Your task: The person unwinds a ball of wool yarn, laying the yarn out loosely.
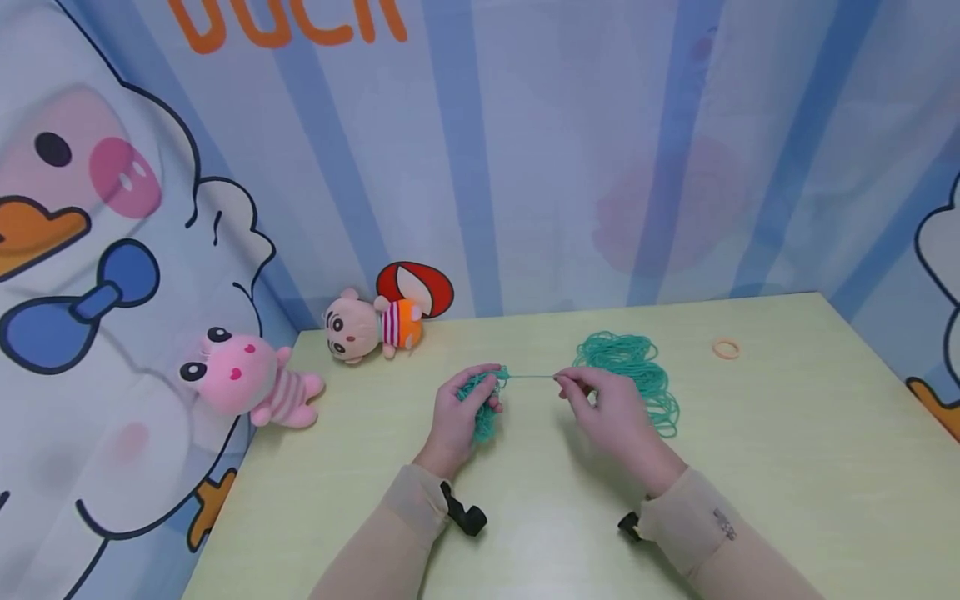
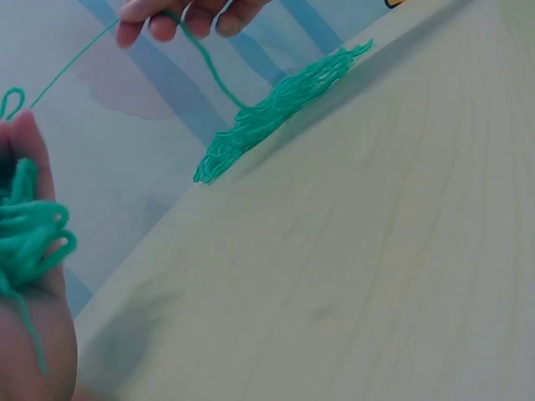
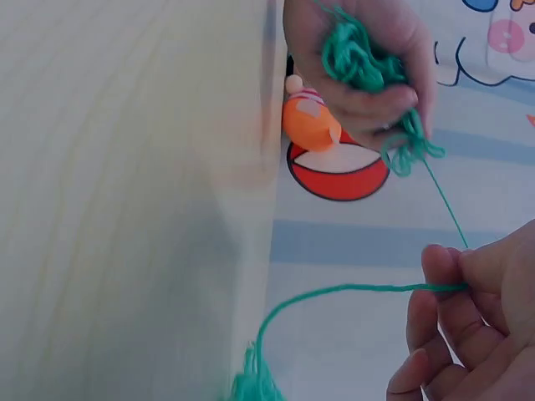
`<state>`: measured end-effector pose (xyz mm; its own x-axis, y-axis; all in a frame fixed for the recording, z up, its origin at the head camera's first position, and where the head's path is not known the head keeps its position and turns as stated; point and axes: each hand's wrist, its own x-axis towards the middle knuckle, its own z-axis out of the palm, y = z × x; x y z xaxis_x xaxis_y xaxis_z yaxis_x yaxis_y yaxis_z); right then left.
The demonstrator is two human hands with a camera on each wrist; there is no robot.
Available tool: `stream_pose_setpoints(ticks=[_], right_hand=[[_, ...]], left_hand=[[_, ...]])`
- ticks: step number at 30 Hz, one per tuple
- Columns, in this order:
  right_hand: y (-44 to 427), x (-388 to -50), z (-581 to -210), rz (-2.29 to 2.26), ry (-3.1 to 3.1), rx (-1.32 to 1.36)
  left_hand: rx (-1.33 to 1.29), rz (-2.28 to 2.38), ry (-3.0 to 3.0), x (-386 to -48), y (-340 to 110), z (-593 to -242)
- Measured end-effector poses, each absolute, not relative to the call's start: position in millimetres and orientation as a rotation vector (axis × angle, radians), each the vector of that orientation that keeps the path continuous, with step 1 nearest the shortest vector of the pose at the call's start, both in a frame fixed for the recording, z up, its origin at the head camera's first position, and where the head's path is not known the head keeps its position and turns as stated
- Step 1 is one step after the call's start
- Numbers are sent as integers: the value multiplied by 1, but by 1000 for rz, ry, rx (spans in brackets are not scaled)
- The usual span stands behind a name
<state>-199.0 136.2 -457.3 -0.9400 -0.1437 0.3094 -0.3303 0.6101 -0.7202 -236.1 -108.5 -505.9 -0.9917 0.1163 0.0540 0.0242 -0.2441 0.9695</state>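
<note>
My left hand (image 1: 454, 417) grips a loose bundle of green yarn (image 1: 483, 421), its loops sticking out past the fingers and over the palm. A single taut strand (image 1: 531, 376) runs from that bundle to my right hand (image 1: 611, 417), which pinches it between thumb and forefinger. Beyond the pinch, in the right wrist view, the slack strand (image 3: 359, 287) curves down to a larger skein of green yarn (image 3: 255, 386). In the head view this skein (image 1: 630, 367) lies on the table behind my right hand, spread in long loops.
A pale orange ring (image 1: 726, 348) lies at the back right of the light table (image 1: 787, 467). To the left are a pink plush toy (image 1: 251, 379) and a smaller plush toy in orange shorts (image 1: 375, 327). A printed curtain (image 1: 540, 167) stands behind.
</note>
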Motion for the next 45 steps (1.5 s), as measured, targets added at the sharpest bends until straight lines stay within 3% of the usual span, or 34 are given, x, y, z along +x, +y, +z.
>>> stream_pose_setpoints(ticks=[17, 30, 38, 45], right_hand=[[221, -188, -461, 1144, -2612, 174], [268, -193, -470, 1008, -2960, -14], [249, -194, -469, 866, -2952, -23], [187, -197, -469, 1015, -2738, 359]], left_hand=[[60, 2542, 1829, -239, -108, -508], [34, 2719, 1717, -239, -108, -508], [68, 2708, 1683, -240, -107, -509], [139, 2660, 1679, -239, -107, -507]])
